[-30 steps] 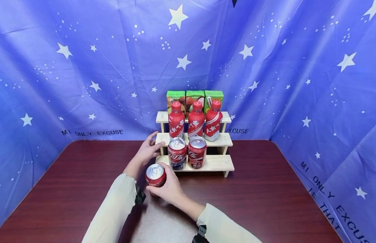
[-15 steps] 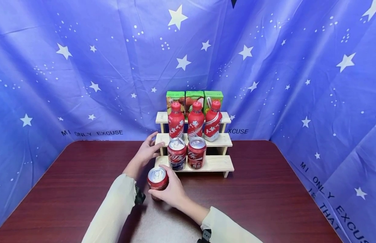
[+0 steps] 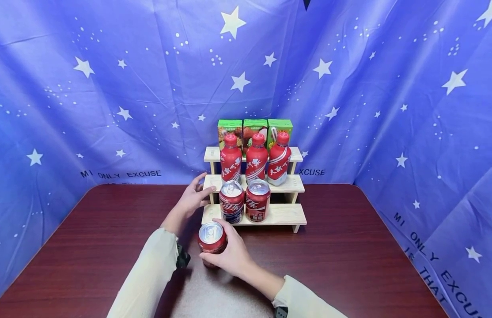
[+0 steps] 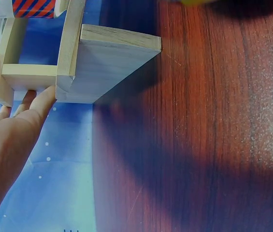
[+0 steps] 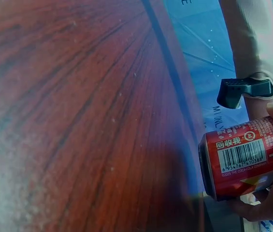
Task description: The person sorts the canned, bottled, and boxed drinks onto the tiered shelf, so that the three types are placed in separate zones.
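A three-tier wooden display rack (image 3: 283, 214) stands at the table's back. At its left end, my left hand (image 3: 190, 199) holds the middle tier between thumb and fingers; in the left wrist view the fingertips reach behind the side crossbar (image 4: 30, 71). My right hand (image 3: 230, 254) grips a red cola can (image 3: 211, 238) upright, in front of the rack's left corner. A barcode on that can (image 5: 242, 159) faces the right wrist camera. Two more cola cans, a left one (image 3: 232, 205) and a right one (image 3: 257, 204), stand on the bottom tier.
On the middle tier stand three red cola bottles (image 3: 256, 159). Three green-topped drink cartons (image 3: 230, 125) line the top tier. A dark red wood table (image 3: 349, 265) lies beneath, with a blue star-printed curtain (image 3: 150, 88) behind and on both sides.
My right hand has moved the held can a little to the right and toward me. The left hand stays at the rack's left end, and the other drinks have not moved.
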A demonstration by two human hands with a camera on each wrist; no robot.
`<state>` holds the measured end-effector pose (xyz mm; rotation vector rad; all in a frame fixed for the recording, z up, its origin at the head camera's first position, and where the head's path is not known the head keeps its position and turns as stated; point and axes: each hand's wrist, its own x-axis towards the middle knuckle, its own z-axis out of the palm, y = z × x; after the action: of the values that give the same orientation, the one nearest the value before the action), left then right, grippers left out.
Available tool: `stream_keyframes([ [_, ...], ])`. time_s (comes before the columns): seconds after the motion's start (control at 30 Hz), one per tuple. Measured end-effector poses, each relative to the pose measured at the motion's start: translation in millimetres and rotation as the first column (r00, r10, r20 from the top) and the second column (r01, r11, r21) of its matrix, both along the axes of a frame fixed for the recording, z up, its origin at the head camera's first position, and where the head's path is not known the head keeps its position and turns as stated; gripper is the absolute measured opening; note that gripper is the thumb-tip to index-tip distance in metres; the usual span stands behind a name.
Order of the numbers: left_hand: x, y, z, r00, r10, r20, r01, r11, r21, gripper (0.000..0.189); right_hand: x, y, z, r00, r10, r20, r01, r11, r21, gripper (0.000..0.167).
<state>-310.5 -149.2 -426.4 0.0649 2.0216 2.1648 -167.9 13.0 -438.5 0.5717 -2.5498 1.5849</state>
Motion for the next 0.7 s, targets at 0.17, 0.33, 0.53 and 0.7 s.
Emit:
stream_keyframes([
  [0.17, -0.2, 0.4, 0.0, 1.000, 0.000, 0.001, 0.000, 1.000, 0.008, 0.071, 4.8, 7, 2.5, 1.000, -0.005, 0.006, 0.005, 1.000, 0.005, 0.081],
  [0.33, -0.2, 0.4, -0.6, 1.000, -0.003, 0.000, 0.003, 1.000, -0.004, 0.070, 9.4, 13, 6.2, 1.000, -0.001, 0.023, 0.001, 1.000, -0.001, 0.082],
  [0.53, -0.5, 0.0, -1.3, 1.000, -0.005, 0.001, 0.005, 1.000, -0.001, 0.071, 10.4, 23, 8.3, 1.000, -0.001, 0.026, 0.001, 1.000, -0.001, 0.082],
  [0.7, -1.5, -0.7, -0.8, 1.000, -0.012, 0.008, 0.012, 1.000, 0.013, 0.071, 9.8, 30, 7.7, 1.000, -0.011, 0.017, 0.011, 1.000, -0.010, 0.082],
])
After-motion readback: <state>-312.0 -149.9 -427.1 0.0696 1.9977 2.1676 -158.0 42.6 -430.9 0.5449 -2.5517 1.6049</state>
